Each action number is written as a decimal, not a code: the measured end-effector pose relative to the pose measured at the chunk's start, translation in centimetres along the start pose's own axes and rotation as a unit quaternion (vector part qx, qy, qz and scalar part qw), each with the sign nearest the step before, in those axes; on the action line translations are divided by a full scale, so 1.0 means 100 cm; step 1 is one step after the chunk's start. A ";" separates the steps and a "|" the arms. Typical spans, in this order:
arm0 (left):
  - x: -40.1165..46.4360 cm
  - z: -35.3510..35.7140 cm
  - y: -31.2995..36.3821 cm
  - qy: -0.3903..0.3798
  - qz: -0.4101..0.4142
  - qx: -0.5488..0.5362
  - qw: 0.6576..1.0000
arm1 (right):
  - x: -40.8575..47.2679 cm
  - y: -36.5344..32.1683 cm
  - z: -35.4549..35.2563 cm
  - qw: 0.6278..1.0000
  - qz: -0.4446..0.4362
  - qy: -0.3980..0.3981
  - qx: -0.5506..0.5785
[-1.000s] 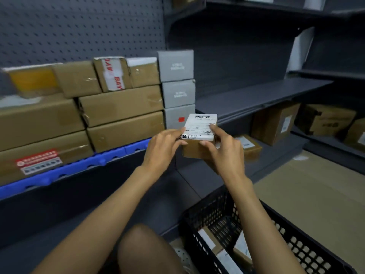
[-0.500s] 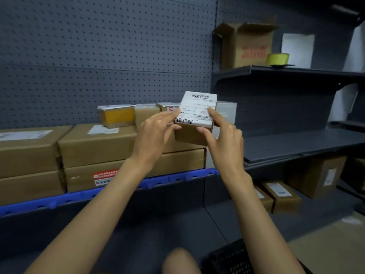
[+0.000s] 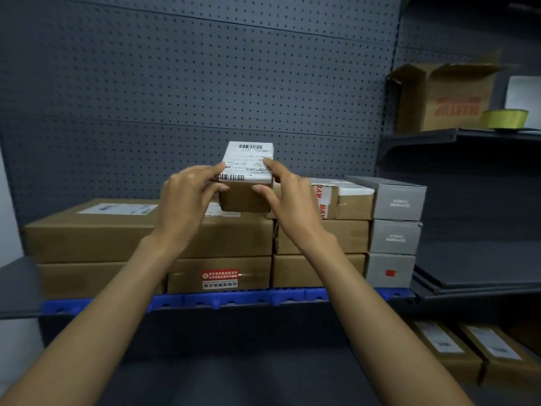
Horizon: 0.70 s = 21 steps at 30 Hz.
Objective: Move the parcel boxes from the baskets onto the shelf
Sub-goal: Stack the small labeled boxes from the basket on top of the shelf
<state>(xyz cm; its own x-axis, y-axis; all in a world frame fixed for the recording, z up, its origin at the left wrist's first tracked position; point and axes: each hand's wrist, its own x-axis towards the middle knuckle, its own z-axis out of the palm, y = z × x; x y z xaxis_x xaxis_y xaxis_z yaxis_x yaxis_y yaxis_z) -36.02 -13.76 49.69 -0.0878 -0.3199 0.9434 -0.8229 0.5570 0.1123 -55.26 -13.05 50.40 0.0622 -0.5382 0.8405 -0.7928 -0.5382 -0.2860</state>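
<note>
Now both hands are gripping a small brown parcel box, white barcode label covering its top: left hand pinching at 9 o'clock, right hand at 3 o'clock. Box is hovering just over the stacked cartons on the blue-edged shelf.

pegboard wall | open carton upper right | yellow tape roll beside it

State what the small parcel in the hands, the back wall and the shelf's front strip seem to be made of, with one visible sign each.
Small parcel: brown matte cardboard, with a white paper label.
Back wall: probably painted metal, grey with even rows of holes.
Front strip: likely moulded plastic, bright blue.
</note>
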 end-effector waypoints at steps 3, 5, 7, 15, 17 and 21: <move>-0.001 0.002 -0.019 -0.013 -0.015 0.025 0.999 | 0.010 0.002 0.021 0.998 0.023 -0.035 0.039; -0.004 0.007 -0.026 -0.026 -0.021 0.025 0.999 | 0.013 0.009 0.036 0.996 0.043 -0.056 0.058; -0.006 0.013 -0.031 -0.040 -0.032 0.025 0.998 | 0.016 0.016 0.049 0.994 0.057 -0.076 0.061; -0.010 0.042 -0.051 -0.084 -0.079 0.032 0.993 | 0.025 0.034 0.073 0.989 0.068 -0.126 0.022; -0.011 0.047 -0.053 -0.091 -0.079 0.036 0.992 | 0.028 0.037 0.075 0.989 0.068 -0.133 0.016; -0.007 0.054 -0.056 -0.092 -0.079 0.040 0.992 | 0.035 0.041 0.076 0.987 0.063 -0.147 -0.006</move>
<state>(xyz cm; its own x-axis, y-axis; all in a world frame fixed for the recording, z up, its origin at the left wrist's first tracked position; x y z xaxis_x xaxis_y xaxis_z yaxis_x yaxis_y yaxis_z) -34.36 -20.82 46.72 -0.0493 -0.5360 0.8428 -0.8753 0.4296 0.2220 -53.73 -22.10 48.70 0.1336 -0.7665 0.6282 -0.8121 -0.4480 -0.3739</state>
